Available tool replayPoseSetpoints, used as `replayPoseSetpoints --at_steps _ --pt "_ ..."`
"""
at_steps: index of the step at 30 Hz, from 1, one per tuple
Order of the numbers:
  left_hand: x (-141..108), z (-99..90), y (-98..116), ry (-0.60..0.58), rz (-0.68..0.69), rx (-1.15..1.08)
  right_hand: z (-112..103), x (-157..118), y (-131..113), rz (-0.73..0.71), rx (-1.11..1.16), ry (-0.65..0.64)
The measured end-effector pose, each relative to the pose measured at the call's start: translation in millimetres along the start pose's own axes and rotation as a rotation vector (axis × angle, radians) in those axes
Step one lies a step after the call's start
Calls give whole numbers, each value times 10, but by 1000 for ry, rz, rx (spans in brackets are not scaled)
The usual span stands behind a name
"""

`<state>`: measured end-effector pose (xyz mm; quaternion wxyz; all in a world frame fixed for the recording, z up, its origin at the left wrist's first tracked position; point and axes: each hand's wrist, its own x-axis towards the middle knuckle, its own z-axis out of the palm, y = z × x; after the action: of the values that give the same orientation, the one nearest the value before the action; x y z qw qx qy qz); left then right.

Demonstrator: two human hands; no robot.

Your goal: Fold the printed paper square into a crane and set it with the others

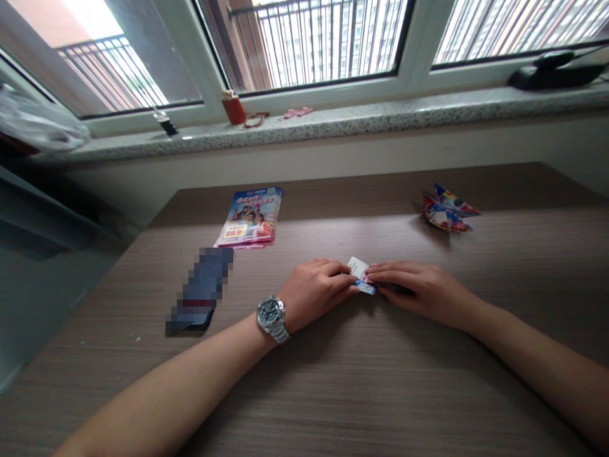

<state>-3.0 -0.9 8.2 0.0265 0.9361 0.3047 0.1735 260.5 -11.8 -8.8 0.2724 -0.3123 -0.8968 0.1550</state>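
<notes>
Near the middle of the table, a small folded paper [358,268] with white, blue and pink parts lies between my two hands. My left hand [318,285] has its fingers closed on the paper's left side; a silver watch is on that wrist. My right hand [419,284] presses its fingertips together on the paper's right side. The fingers cover part of the paper, so its full shape is hidden. A colourful folded paper figure [447,211] with pointed tips sits farther back, beyond my right hand.
A stack of printed leaflets [252,216] lies at the back left of the brown table [361,393]. In front of it is a dark, partly blurred phone [202,289]. The granite sill [361,117] bears a red container [233,109] and a black object [559,75].
</notes>
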Motion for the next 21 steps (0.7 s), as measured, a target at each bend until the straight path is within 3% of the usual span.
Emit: replayPoseSetpoints --at_steps 16,21 --pt "-1 6 6 -39 -44 -40 -22 31 -30 5 -40 5" --pt "0 19 -14 11 -73 -7 -10 48 -46 40 -9 13"
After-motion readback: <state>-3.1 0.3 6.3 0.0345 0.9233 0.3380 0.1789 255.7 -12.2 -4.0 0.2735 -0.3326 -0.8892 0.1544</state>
